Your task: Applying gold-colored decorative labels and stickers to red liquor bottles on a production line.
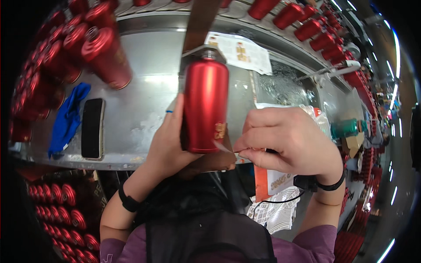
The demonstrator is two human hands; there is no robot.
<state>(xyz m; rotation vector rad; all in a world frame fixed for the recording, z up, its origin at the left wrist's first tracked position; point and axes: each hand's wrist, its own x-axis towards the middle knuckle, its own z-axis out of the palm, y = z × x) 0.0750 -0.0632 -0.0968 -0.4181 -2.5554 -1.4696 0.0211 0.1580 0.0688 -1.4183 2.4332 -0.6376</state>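
A glossy red metal bottle point(205, 103) with a bare silver threaded neck stands upright in front of me, at the near edge of the metal bench. My left hand point(166, 147) is closed on its lower left side; part of the fingers is hidden behind the bottle. Low on the bottle's right side is a small gold decal point(219, 130). Just below the decal, a thin translucent strip of film point(223, 147) touches the bottle and stretches away to the right. My right hand point(285, 138) pinches its far end between thumb and fingers.
Several red bottles point(107, 59) crowd the bench's left side, beside a blue cloth point(70, 116) and a phone point(92, 128). A brown upright post point(199, 26) rises behind the bottle. Printed sheets point(245, 52) lie behind. More red bottles point(291, 16) line the back.
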